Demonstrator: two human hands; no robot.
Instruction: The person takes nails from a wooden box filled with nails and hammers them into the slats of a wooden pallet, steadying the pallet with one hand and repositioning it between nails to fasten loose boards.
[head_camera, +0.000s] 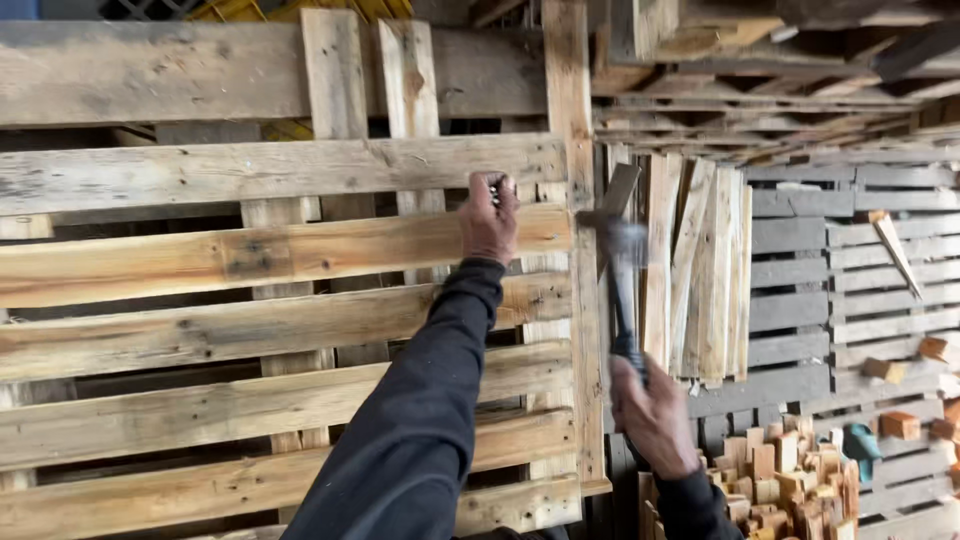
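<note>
Wooden pallet stands upright. Left hand pinches small dark nails against its top slat. Right hand grip clamped on hammer, head blurred, just beside pallet edge. Wood offcuts lie piled lower right.

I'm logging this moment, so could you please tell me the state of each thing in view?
Left hand: closed on small nails, pressed against the pallet.
Right hand: gripping the hammer handle.
Hammer: raised, head up, blurred.
Pallet: standing upright, slats intact.
Wood blocks: piled loosely.
</note>
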